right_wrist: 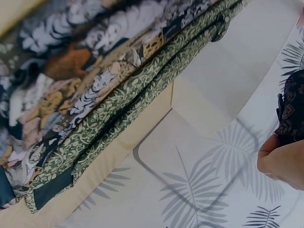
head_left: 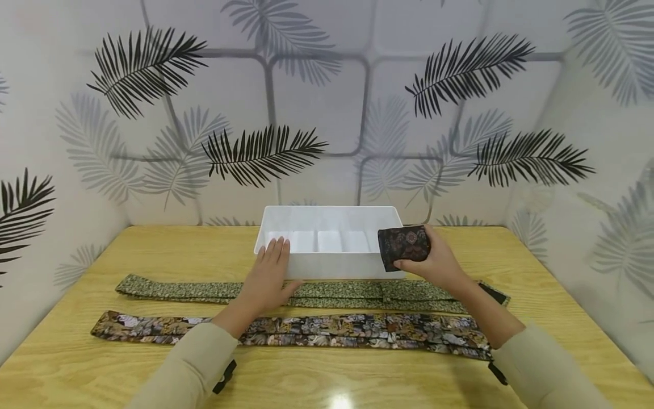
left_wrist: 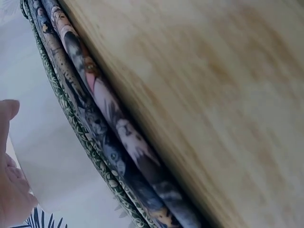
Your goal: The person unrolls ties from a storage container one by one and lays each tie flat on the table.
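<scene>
My right hand (head_left: 438,258) pinches a folded dark tie (head_left: 403,244) with a small reddish ornamental pattern, thumb in front and fingers behind. It is held at the right front corner of a white divided box (head_left: 337,267) and overlaps the rim in the head view. In the right wrist view the folded tie (right_wrist: 293,107) shows only at the edge. My left hand (head_left: 268,281) rests on the box's front rim at the left, fingers straight and thumb spread. Below the hands lie a green floral tie (head_left: 332,291) and a cat-print tie (head_left: 337,326), both stretched sideways.
The wooden table (head_left: 286,375) carries the box near its back edge. Behind it rises a pale wall covering (head_left: 317,102) with leaf prints. The green tie lies between the box and the cat-print tie. Dark straps (head_left: 225,376) show by the forearms.
</scene>
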### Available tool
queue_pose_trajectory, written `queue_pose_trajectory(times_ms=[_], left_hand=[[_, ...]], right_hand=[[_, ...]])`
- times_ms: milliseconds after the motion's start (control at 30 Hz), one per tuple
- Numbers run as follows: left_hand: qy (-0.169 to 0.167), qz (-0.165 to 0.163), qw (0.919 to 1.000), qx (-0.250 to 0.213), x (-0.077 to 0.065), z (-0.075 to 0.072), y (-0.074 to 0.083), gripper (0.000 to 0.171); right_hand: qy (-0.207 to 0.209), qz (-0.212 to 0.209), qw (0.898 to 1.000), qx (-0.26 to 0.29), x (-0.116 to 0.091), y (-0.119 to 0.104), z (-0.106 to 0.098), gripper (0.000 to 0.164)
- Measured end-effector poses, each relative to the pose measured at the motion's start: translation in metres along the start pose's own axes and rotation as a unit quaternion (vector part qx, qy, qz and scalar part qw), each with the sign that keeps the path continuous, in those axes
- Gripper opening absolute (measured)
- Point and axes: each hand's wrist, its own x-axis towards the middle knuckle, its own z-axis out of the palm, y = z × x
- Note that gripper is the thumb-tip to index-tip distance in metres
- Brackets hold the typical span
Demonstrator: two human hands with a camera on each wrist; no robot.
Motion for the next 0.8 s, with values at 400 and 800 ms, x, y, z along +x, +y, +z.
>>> queue_pose_trajectory(times_ms=[400,800], left_hand=[[0.052,0.089,0.9898,-0.099,-0.017,-0.014,0.026,0.063],[-0.135,0.076,0.9327,-0.326,-0.035,-0.015,0.065,0.057]], right_hand=[[-0.086,0.038,0.990,0.104,-0.034,-0.010,0.025,0.087],[-0.135,0.036,0.971,0.192,-0.063,-0.017,0.057,0.076]])
